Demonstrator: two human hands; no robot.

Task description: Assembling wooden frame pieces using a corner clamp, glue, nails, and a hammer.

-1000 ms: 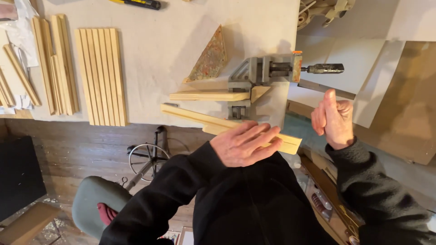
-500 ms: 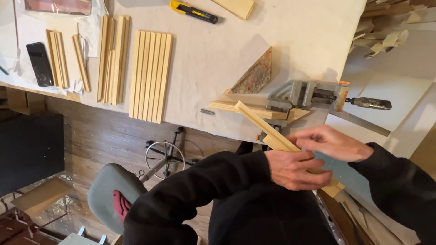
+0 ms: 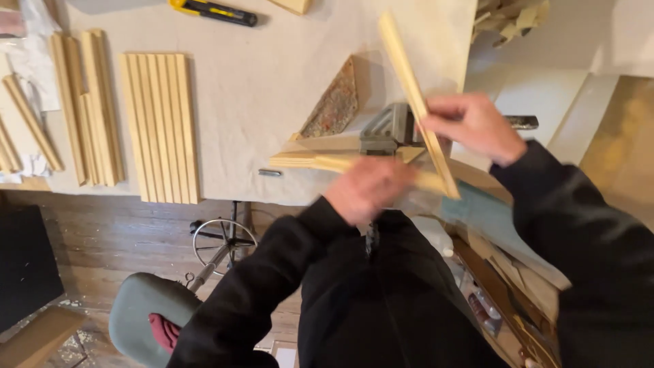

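Cloth-covered workbench [image 3: 272,102] is stretching beneath a person in black sleeves. Right hand [image 3: 473,126] is wrapping its fingers around a long pale wooden strip [image 3: 415,99], tilting it steeply above a grey metal corner clamp [image 3: 388,129]. Left hand [image 3: 368,187], blurred, is hovering near a second strip [image 3: 320,162]; its finger spread cannot be told.

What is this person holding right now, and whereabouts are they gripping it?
The right hand grips a long pale wooden strip around its lower half. The blurred left hand is near its lower end; whether it grips anything cannot be told.
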